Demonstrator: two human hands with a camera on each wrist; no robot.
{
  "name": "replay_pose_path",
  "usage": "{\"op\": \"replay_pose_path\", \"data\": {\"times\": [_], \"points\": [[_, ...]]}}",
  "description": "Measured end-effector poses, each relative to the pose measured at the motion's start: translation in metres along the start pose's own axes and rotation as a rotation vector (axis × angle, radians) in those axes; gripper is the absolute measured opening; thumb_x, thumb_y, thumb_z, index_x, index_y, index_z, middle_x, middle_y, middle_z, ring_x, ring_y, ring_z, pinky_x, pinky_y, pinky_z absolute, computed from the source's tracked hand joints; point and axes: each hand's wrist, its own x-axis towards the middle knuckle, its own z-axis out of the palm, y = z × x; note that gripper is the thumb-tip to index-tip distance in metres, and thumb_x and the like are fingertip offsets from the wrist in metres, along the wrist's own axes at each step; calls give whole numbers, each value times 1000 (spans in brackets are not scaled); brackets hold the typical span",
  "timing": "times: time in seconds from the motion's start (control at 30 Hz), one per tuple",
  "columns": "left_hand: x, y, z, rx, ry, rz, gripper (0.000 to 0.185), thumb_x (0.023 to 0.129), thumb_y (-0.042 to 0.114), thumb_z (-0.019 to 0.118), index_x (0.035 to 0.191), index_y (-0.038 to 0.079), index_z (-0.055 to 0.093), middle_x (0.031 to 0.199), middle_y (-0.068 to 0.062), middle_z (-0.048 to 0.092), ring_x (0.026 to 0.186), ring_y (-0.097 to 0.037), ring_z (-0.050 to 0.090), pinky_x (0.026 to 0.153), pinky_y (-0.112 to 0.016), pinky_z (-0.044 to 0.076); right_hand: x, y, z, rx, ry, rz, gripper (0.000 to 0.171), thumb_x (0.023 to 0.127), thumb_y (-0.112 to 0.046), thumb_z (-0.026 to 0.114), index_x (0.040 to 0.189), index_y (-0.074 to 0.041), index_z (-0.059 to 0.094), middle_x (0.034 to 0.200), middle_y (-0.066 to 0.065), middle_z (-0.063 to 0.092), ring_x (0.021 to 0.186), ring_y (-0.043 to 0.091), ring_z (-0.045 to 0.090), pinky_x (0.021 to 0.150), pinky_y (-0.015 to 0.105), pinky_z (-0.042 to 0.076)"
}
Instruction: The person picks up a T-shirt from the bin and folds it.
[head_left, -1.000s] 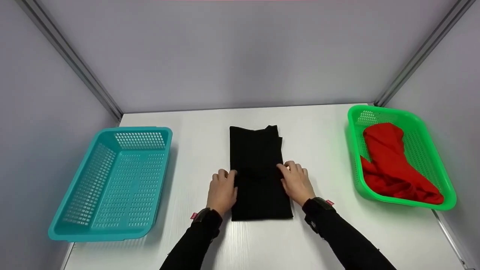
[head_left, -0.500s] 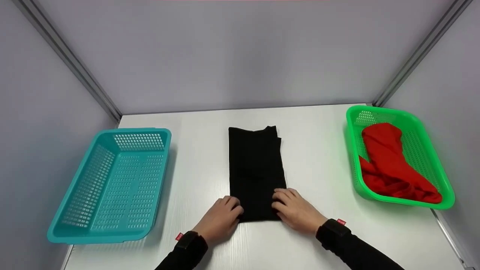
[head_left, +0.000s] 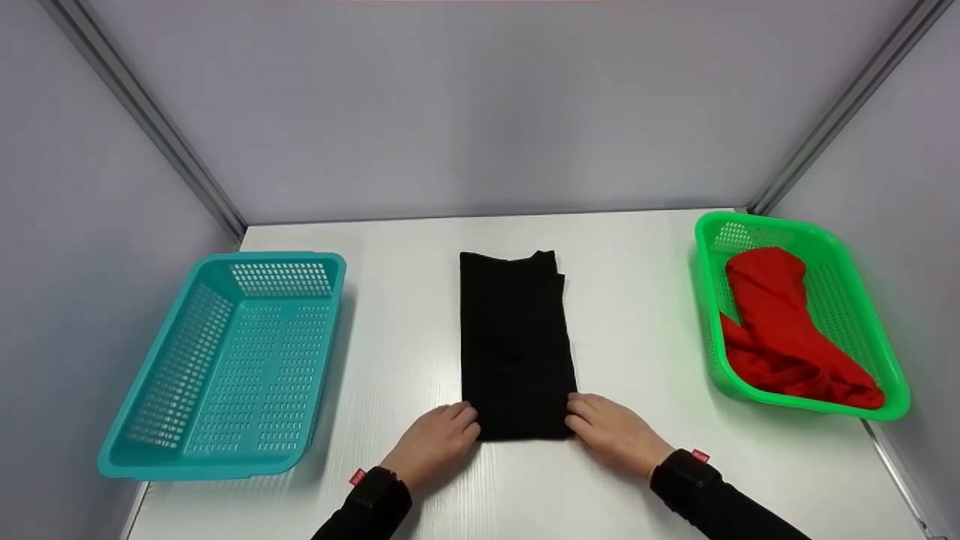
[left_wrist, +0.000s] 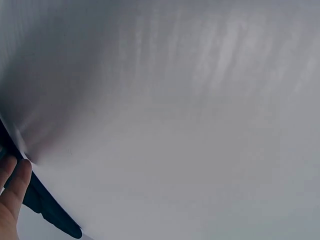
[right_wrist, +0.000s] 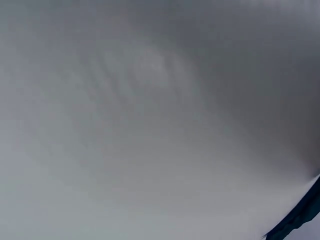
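A folded black garment (head_left: pixel 517 337) lies flat on the white table, its long sides running away from me. At its near left corner my left hand (head_left: pixel 435 442) has its fingers bent over the edge, thumb hidden. My right hand (head_left: pixel 619 435) holds the near right corner in much the same way. In the left wrist view, fingertips (left_wrist: pixel 21 175) meet the dark edge of the garment (left_wrist: pixel 55 215) at the lower left. Only a strip of the garment (right_wrist: pixel 295 220) shows in the right wrist view, where the hand is out of sight.
To the left stands an empty teal basket (head_left: pixel 319 360) with perforated walls. A green basket (head_left: pixel 855 277) on the right holds a crumpled red cloth (head_left: pixel 776 315). Grey panels (head_left: pixel 510 112) enclose the white table (head_left: pixel 405 315) at the back and both sides.
Both hands have slid toward me along the garment's sides, from about its middle to its near corners. The right hand has shifted slightly outward in the last half second. The garment stays in place.
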Motion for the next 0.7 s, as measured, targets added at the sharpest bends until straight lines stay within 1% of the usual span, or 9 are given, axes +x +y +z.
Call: {"op": "replay_pose_path", "data": {"times": [0.07, 0.17, 0.23, 0.3, 0.37, 0.47, 0.57, 0.63, 0.7], "points": [[2, -2, -1, 0, 28, -14, 11, 90, 6, 74, 91, 12, 65, 102, -2, 66, 101, -18, 66, 89, -30, 56, 2, 0, -1, 13, 44, 14, 32, 110, -11, 36, 97, -4, 65, 107, 10, 66, 108, 30, 69, 96, 39, 55], [6, -5, -5, -50, 118, -81, 10, 87, 9, 71, 86, 12, 61, 96, -1, 65, 94, -18, 66, 88, -31, 56, 7, 2, -7, 80, 105, 75, 9, 95, -2, 57, 97, -4, 65, 104, 8, 68, 106, 29, 70, 95, 39, 55], [9, -8, -10, -117, 196, -139, 13, 81, 8, 70, 84, 11, 57, 93, -1, 64, 90, -19, 65, 86, -32, 56, 11, 4, -14, 143, 144, 132, 17, 83, 2, 66, 99, -3, 65, 105, 9, 70, 107, 30, 70, 94, 39, 56], [12, -12, -18, -188, 264, -190, 17, 77, 4, 68, 83, 11, 54, 89, -1, 62, 85, -19, 64, 83, -31, 56, 16, 6, -23, 198, 176, 196, 25, 78, 4, 70, 102, -3, 66, 108, 11, 71, 109, 30, 70, 95, 37, 56], [17, -15, -26, -264, 317, -231, 20, 75, 1, 68, 84, 10, 53, 86, 0, 61, 83, -18, 65, 81, -31, 56, 22, 7, -33, 268, 204, 254, 27, 80, 8, 71, 105, -2, 67, 112, 13, 72, 110, 30, 70, 98, 36, 54], [24, -20, -39, -354, 366, -278, 23, 73, -3, 69, 87, 10, 56, 82, 1, 62, 80, -16, 66, 75, -29, 56, 29, 7, -46, 367, 223, 339, 27, 85, 11, 69, 109, -2, 67, 113, 10, 73, 106, 25, 73, 100, 27, 52], [28, -23, -51, -428, 403, -322, 27, 73, -5, 72, 92, 8, 60, 83, 0, 67, 73, -12, 65, 66, -26, 55, 36, 7, -57, 445, 238, 414, 27, 89, 13, 66, 110, -5, 66, 106, 3, 75, 95, 17, 74, 91, 19, 54], [31, -24, -58, -484, 426, -351, 28, 74, -7, 73, 94, 8, 61, 84, -1, 70, 69, -9, 63, 61, -24, 53, 41, 6, -63, 506, 247, 456, 25, 91, 13, 64, 108, -6, 64, 101, 1, 74, 91, 13, 73, 84, 18, 55], [32, -24, -64, -549, 444, -377, 27, 75, -8, 73, 94, 8, 61, 84, -1, 71, 69, -9, 65, 61, -23, 54, 45, 5, -69, 569, 255, 496, 25, 92, 13, 63, 106, -8, 63, 93, -2, 73, 82, 9, 70, 74, 19, 56]]}}
